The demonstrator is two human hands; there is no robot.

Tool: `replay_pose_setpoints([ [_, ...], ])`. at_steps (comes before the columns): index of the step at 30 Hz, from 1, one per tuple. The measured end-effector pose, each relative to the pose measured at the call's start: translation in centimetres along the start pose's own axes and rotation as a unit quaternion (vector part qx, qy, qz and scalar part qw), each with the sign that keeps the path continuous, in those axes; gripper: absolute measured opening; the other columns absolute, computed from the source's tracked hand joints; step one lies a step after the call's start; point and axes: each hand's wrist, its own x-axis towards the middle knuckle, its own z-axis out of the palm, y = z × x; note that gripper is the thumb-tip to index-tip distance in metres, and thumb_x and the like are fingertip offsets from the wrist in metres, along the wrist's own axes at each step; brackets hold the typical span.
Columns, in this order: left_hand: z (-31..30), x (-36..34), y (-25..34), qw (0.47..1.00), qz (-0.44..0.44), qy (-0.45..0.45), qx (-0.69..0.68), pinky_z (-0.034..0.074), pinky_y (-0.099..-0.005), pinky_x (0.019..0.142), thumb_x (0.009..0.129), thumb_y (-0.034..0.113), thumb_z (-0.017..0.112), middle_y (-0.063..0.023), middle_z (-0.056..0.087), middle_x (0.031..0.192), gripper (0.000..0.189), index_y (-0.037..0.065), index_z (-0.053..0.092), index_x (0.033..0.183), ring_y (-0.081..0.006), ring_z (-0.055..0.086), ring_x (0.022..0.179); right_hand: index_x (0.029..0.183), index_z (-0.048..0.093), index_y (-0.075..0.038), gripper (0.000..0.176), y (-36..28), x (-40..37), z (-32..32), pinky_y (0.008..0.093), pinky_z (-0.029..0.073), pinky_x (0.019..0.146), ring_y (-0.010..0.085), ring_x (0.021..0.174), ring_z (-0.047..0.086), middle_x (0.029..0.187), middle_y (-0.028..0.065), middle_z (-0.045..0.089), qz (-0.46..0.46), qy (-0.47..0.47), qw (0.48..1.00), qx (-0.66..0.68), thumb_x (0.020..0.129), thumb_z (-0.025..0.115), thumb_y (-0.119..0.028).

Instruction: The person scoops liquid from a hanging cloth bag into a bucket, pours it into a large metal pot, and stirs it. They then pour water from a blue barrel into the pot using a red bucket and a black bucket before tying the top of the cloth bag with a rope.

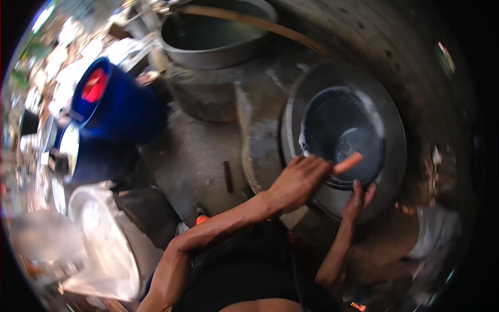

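A dark, round bucket [332,112] sits in a wide grey metal basin [396,138], its mouth facing me. Whitish residue marks its rim, and a pale round patch shows at its bottom. My right hand [358,200] grips the near rim, with fingertips at the edge. Above the near-left part of the rim, my left hand [304,179] is closed, knuckles up. A short bright-orange length [348,163] juts from it over the bucket's mouth; I cannot tell whether this is a finger or a handle.
A large metal pot [210,61] with a long wooden stick [244,20] across it stands at the far side. To the left are a blue barrel [130,112] with something red inside and a pale, wide tub [122,244]. One dark strip [227,177] lies on the wet floor.
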Motion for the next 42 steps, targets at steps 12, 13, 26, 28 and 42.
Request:
replay_pose_setpoints([
  [12, 37.7, 0.8, -19.8, 0.793, -0.509, -0.211, -0.260, 0.051, -0.0404, 0.075, 0.102, 0.022, 0.044, -0.0128, 0.064, 0.091, 0.021, 0.002, 0.051, 0.105, -0.0281, 0.063, 0.083, 0.113, 0.057, -0.002, 0.036, 22.9, 11.4, -14.4, 0.0465, 0.050, 0.078, 0.0392, 0.095, 0.063, 0.101, 0.0183, 0.062, -0.076, -0.041, 0.795, -0.600, 0.080, 0.071, -0.006],
  [13, 39.8, -0.4, -21.8, 0.786, -0.515, -0.221, -0.260, 0.051, -0.0404, 0.075, 0.102, 0.022, 0.044, -0.0128, 0.064, 0.091, 0.021, 0.002, 0.051, 0.105, -0.0281, 0.063, 0.083, 0.111, 0.055, -0.001, 0.038, 24.4, 11.4, -13.5, 0.0495, 0.049, 0.080, 0.0429, 0.096, 0.061, 0.101, 0.0196, 0.061, 0.006, -0.055, 0.794, -0.605, 0.078, 0.071, -0.007],
  [26, 34.3, 2.4, -35.7, 0.701, -0.646, -0.294, 0.073, 0.048, -0.0516, 0.088, 0.096, 0.012, 0.051, -0.0241, 0.063, 0.109, 0.045, 0.014, 0.043, 0.139, -0.0409, 0.063, 0.105, 0.098, 0.049, -0.004, 0.025, 43.3, 10.1, -0.2, 0.0467, 0.047, 0.071, 0.0409, 0.074, 0.057, 0.076, 0.0185, 0.053, 0.174, -0.102, 0.901, -0.385, 0.080, 0.063, -0.015],
  [28, 32.8, 3.3, -34.7, 0.688, -0.670, -0.271, 0.067, 0.048, -0.0519, 0.088, 0.096, 0.012, 0.050, -0.0244, 0.064, 0.109, 0.044, 0.014, 0.041, 0.139, -0.0419, 0.063, 0.104, 0.105, 0.050, -0.002, 0.029, 41.6, 11.0, 0.2, 0.0477, 0.047, 0.080, 0.0359, 0.090, 0.061, 0.094, 0.0201, 0.059, 0.302, -0.113, 0.874, -0.363, 0.079, 0.063, -0.009],
  [42, 22.9, 20.0, -15.1, 0.893, -0.316, -0.319, -0.014, 0.049, -0.0599, 0.073, 0.104, 0.024, 0.038, -0.0311, 0.066, 0.095, 0.029, -0.002, 0.033, 0.116, -0.0512, 0.064, 0.082, 0.113, 0.052, -0.012, 0.041, 29.0, 6.5, -14.3, 0.0412, 0.049, 0.080, 0.0211, 0.096, 0.056, 0.106, 0.0038, 0.057, 0.367, 0.199, 0.894, 0.162, 0.075, 0.066, -0.006],
])
